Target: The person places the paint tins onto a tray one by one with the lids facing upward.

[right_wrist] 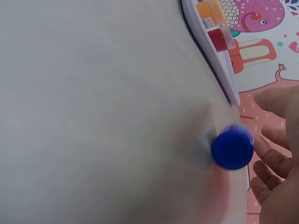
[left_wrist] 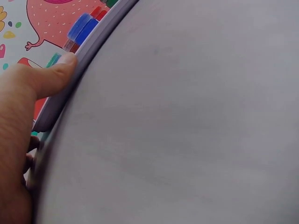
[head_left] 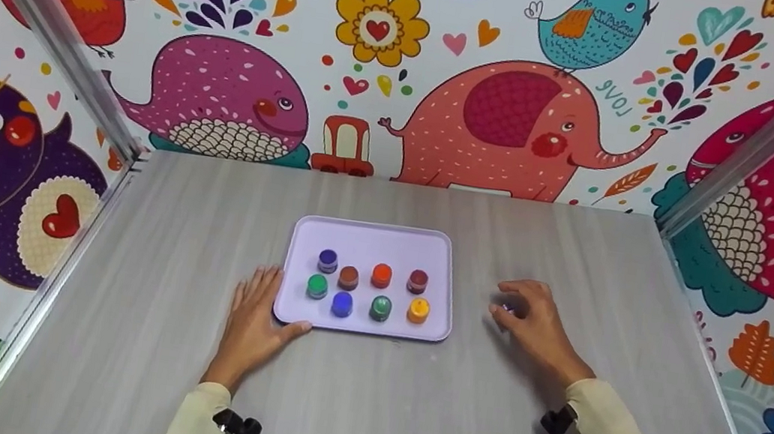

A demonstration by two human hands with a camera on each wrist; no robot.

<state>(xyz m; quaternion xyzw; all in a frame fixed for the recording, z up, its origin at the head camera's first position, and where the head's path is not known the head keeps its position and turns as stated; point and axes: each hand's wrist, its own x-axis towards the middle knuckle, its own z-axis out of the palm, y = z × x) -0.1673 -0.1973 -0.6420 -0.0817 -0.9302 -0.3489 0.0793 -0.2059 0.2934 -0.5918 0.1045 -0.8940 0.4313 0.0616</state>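
A lilac tray (head_left: 373,236) holds several small paint jars, among them a dark blue jar (head_left: 328,261), an orange jar (head_left: 382,274), a green jar (head_left: 317,286) and a yellow jar (head_left: 418,310). My left hand (head_left: 255,335) rests at the tray's front left corner, fingers extended along the left side and thumb on the front rim. Right of the tray, my right hand (head_left: 538,329) is low over the table, thumb and fingers spread apart beside another paint jar (head_left: 509,308). The right wrist view shows this blue paint jar (right_wrist: 232,147) near the fingertips; none visibly pinches it.
The grey wood-grain table (head_left: 360,410) extends around the tray. Printed cartoon panels (head_left: 366,93) stand behind it and at both sides, with metal posts (head_left: 771,127) at the corners. Each wrist wears a small black camera (head_left: 238,427).
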